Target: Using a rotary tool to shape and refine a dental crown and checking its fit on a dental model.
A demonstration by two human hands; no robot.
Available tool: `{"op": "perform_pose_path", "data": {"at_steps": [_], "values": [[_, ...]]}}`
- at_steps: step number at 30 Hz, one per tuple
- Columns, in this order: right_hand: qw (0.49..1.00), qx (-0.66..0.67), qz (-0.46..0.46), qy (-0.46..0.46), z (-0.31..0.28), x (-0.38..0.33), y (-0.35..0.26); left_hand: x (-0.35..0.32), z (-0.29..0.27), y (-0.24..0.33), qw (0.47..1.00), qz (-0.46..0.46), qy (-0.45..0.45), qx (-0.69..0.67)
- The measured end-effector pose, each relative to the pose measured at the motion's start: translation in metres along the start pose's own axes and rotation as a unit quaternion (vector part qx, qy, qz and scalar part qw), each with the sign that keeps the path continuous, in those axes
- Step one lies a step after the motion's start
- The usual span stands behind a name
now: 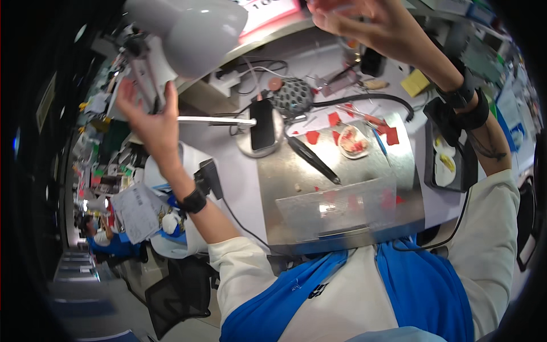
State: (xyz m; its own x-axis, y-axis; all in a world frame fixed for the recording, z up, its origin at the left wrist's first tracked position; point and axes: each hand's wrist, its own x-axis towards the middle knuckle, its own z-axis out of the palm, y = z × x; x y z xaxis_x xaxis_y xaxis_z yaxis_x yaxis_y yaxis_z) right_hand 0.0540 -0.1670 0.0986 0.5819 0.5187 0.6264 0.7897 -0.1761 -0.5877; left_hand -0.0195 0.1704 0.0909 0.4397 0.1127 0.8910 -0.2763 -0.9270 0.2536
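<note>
My left hand (pixel 149 122) is raised at the left, its thumb and fingers apart, close to the arm (pixel 147 77) of a desk lamp. Nothing shows in its grip. Above it hangs the white lamp head (pixel 206 37). My right hand (pixel 370 25) is lifted to the top edge, blurred and partly cut off, so its fingertips are unclear. Below, on a metal plate (pixel 279 176), rest a white dental cast (pixel 353 142) with red material on it, red wax pieces (pixel 312 137), a black pen-shaped tool (pixel 313 159) and a clear plastic sheet (pixel 336 208).
A black phone (pixel 262 125) lies on a round base (pixel 246 145). Behind it sits a grey perforated dome (pixel 292 97) beside a thick black cord (pixel 370 98). A blue thin tool (pixel 380 141) lies right of the cast. At the right stands a black tray (pixel 456 179); a yellow note (pixel 415 83) lies farther back.
</note>
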Motion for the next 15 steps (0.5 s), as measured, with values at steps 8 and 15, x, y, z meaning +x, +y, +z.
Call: {"op": "perform_pose_path", "data": {"at_steps": [8, 15], "values": [[0.95, -0.094, 0.211, -0.21, -0.003, -0.145, 0.108, -0.023, -0.018, 0.06, 0.979, -0.048, -0.153, 0.13], [0.919, -0.187, 0.189, -0.291, 0.039, -0.147, 0.138, -0.03, -0.013, 0.154, 0.902, -0.032, -0.426, -0.067]]}}
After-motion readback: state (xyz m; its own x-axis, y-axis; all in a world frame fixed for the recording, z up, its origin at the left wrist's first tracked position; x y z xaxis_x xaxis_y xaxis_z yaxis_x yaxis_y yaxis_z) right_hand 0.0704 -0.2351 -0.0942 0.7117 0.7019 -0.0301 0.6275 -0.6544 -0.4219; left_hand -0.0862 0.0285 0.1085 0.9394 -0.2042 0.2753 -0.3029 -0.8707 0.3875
